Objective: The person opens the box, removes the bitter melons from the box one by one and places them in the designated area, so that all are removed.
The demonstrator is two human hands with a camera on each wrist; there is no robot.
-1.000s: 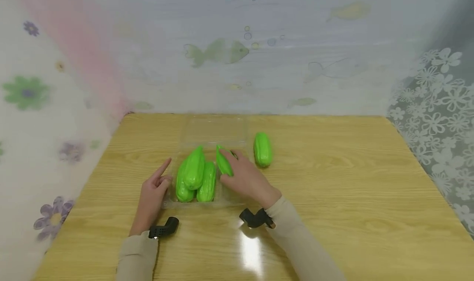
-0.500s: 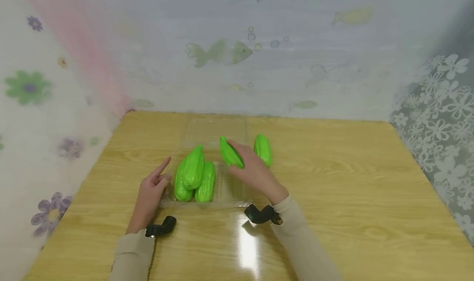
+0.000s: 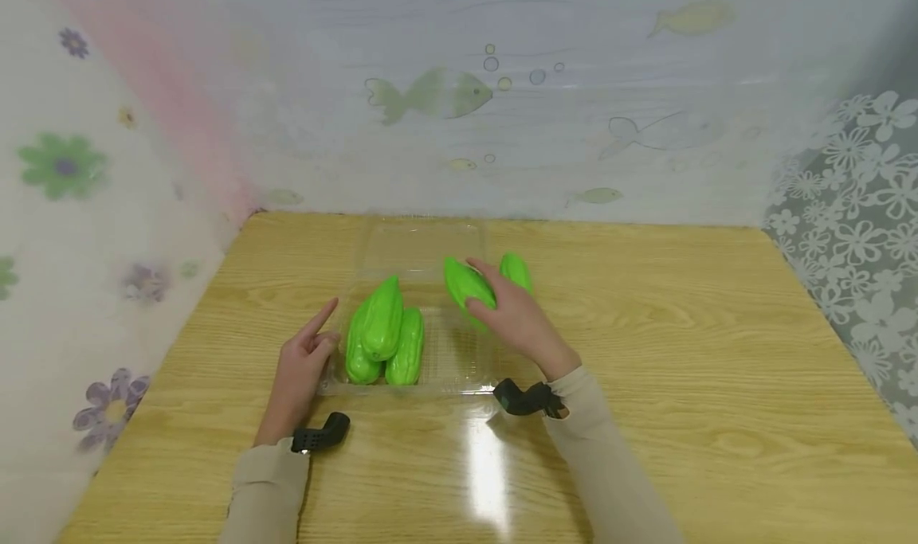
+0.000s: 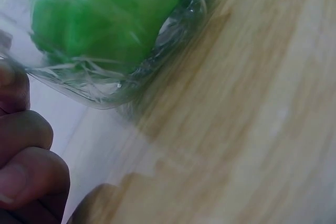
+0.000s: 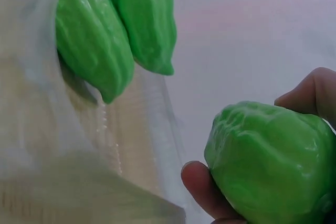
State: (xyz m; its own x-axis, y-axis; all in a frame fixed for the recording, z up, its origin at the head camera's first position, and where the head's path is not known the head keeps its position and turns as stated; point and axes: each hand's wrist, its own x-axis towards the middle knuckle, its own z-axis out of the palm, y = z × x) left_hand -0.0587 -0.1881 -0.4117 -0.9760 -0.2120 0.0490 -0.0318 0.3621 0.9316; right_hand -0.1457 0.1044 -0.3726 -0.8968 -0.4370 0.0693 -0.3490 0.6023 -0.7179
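Observation:
My right hand (image 3: 519, 317) grips a green ridged gourd (image 3: 459, 283) above the right side of the clear plastic container (image 3: 459, 373). In the right wrist view the fingers and thumb curl round this gourd (image 5: 265, 163). Several similar gourds (image 3: 383, 321) are piled in the container's left half, one lying on top of the others. Against the container's left rim is my left hand (image 3: 297, 369), index finger straight and the other fingers curled. The left wrist view shows curled fingers (image 4: 31, 177) right at the rim, near a gourd (image 4: 105, 19) behind the plastic wall.
Another green gourd (image 3: 515, 269) lies on the wooden table (image 3: 681, 353) to the right of the container, partly hidden by my right hand. The container's clear lid (image 3: 426, 245) is folded back toward the rear wall (image 3: 574, 130).
My right hand has lifted the gourd from the container's right half and carried it right and away from me. The left hand stays at the rim.

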